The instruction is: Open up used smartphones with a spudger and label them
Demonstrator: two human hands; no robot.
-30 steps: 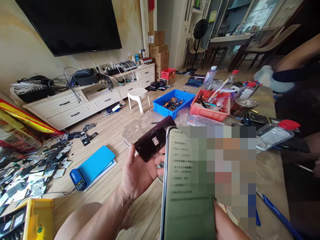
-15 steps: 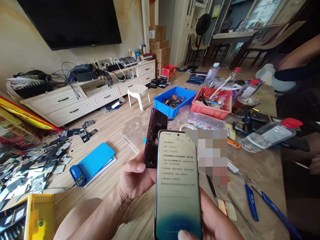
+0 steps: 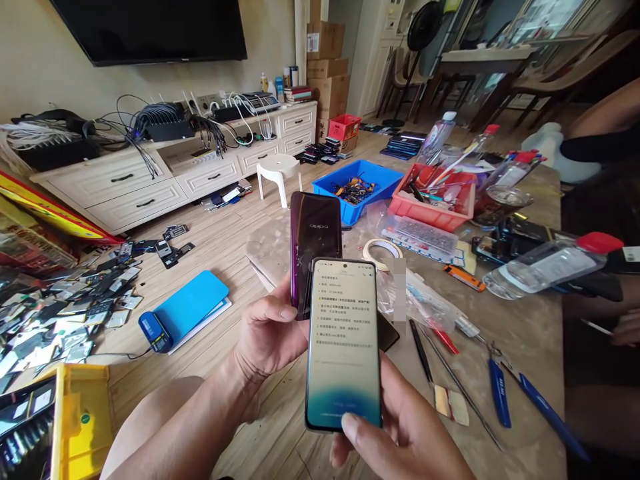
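My left hand [image 3: 267, 330] holds a dark purple phone [image 3: 316, 230] upright by its lower part; faint lettering shows near its top. In front of it, my right hand [image 3: 395, 427] grips a phone with a lit screen [image 3: 344, 333] showing lines of text, the thumb on the screen's bottom edge. The lit phone overlaps the lower part of the purple one. To the right on the table [image 3: 530, 373] are black tweezers [image 3: 421, 350], a metal rod and blue-handled pliers [image 3: 499, 392].
A blue bin [image 3: 357, 190] and a red bin [image 3: 433, 197] stand beyond the phones. Bottles and a tape roll [image 3: 383, 255] lie on the table. Phone parts [image 3: 85, 313] are heaped on the left floor near a yellow crate [image 3: 87, 420]. Another person's arm [image 3: 610, 107] is at right.
The lit phone has moved away from the camera and slightly left, showing its lower edge. The purple phone has turned more face-on. The view has shifted slightly.
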